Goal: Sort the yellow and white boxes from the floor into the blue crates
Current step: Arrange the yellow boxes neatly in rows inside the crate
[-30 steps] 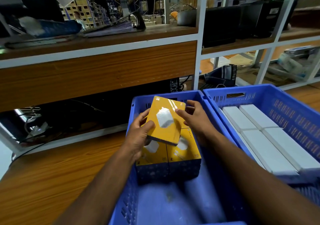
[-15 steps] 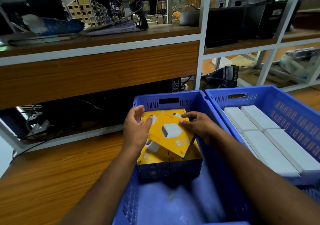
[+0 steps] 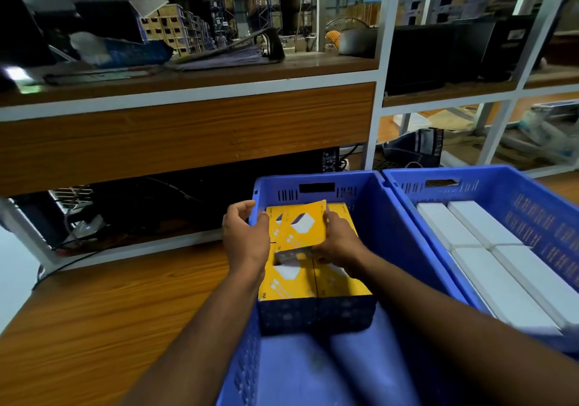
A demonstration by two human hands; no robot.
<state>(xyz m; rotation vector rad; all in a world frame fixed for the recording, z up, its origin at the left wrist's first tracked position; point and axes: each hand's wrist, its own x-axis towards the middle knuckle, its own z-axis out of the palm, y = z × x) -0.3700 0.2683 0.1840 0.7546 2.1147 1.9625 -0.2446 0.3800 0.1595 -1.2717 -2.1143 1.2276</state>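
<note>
Two blue crates stand side by side on the wooden floor. The left crate [image 3: 316, 186] holds several yellow boxes [image 3: 291, 283] packed at its far end. Between both hands I hold one more yellow box [image 3: 305, 227], tilted, low over the back row. My left hand [image 3: 246, 239] grips its left edge and my right hand [image 3: 340, 242] its right edge. The right crate [image 3: 488, 183] holds several white boxes [image 3: 476, 227] laid flat in rows.
A white-framed shelf unit [image 3: 372, 114] with wooden boards stands right behind the crates, loaded with dark equipment, cables and a black monitor [image 3: 416, 58]. Bare wooden floor [image 3: 109, 321] lies left of the crates. The near half of the left crate is bare.
The held yellow box has come down from above the crate and moved toward the crate's far end, now sitting low over the back row. Both hands followed it.
</note>
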